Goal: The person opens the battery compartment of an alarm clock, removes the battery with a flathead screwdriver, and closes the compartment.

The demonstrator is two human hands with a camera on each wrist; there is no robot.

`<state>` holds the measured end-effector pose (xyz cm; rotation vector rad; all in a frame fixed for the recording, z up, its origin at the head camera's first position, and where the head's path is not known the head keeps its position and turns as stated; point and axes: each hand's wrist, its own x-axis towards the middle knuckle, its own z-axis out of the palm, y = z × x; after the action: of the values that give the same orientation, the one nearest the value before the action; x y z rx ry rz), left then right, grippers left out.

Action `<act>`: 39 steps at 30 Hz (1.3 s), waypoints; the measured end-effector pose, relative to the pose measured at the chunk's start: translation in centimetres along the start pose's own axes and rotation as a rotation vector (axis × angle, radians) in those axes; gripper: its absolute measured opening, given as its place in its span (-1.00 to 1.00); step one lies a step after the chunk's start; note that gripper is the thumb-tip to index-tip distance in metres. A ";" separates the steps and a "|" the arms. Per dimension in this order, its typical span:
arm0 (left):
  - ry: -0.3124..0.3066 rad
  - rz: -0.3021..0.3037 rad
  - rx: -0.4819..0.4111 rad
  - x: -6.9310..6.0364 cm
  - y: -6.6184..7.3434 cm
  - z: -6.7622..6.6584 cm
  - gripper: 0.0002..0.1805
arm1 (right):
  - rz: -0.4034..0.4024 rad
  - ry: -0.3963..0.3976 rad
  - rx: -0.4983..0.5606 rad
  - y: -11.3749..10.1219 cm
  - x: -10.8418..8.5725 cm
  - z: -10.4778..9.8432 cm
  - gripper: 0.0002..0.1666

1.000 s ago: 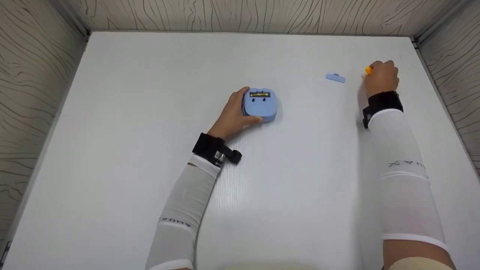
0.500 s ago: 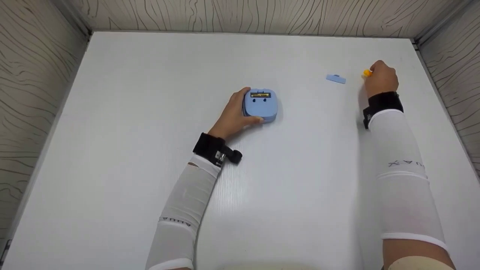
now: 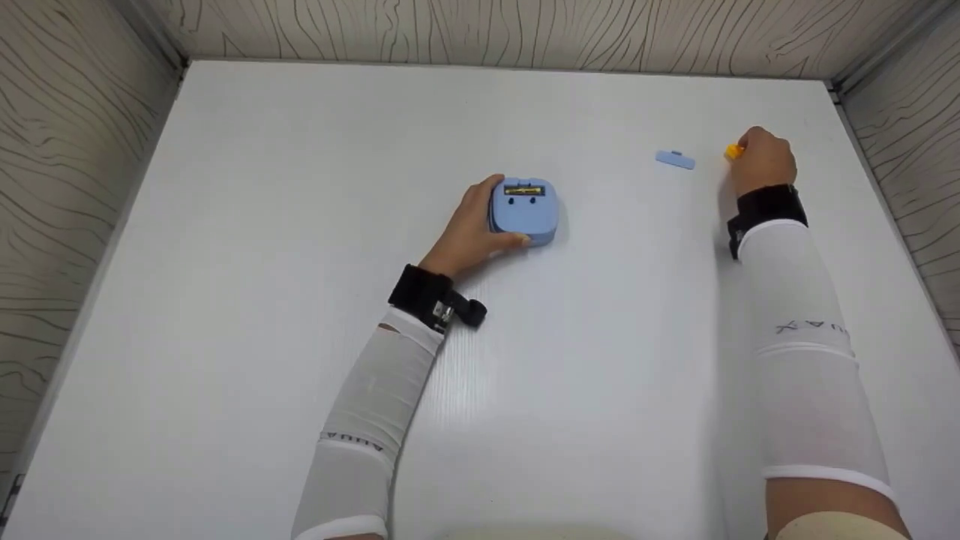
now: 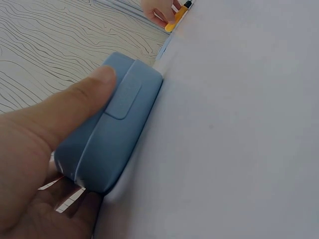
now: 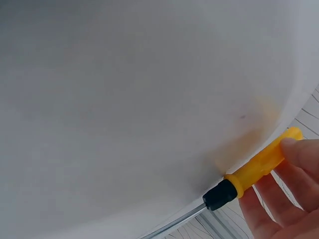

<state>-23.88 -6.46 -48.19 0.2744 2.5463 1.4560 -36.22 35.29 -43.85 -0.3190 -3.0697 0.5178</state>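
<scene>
Gripping a smooth, rounded blue case and metal-shafted yellow screwdriver.

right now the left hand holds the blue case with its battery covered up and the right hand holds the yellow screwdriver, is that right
Not quite: the battery isn't covered; the head view shows it exposed in the blue case. The rest is right: the left hand holds that case, and the right hand holds the yellow screwdriver.
</scene>
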 end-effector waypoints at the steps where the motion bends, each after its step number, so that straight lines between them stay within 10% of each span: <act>1: 0.001 0.001 -0.002 0.0 0.0 0.0 0.17 | 0.000 -0.002 -0.003 0.0 0.0 0.0 -0.57; 39: 0.001 0.009 -0.035 -0.1 0.1 -0.1 0.18 | 0.032 -0.096 -0.007 0.3 0.3 -0.2 -0.47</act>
<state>-23.79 -6.50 -48.10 0.2797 2.5205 1.5032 -36.43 35.66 -43.76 -0.3544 -3.1645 0.5400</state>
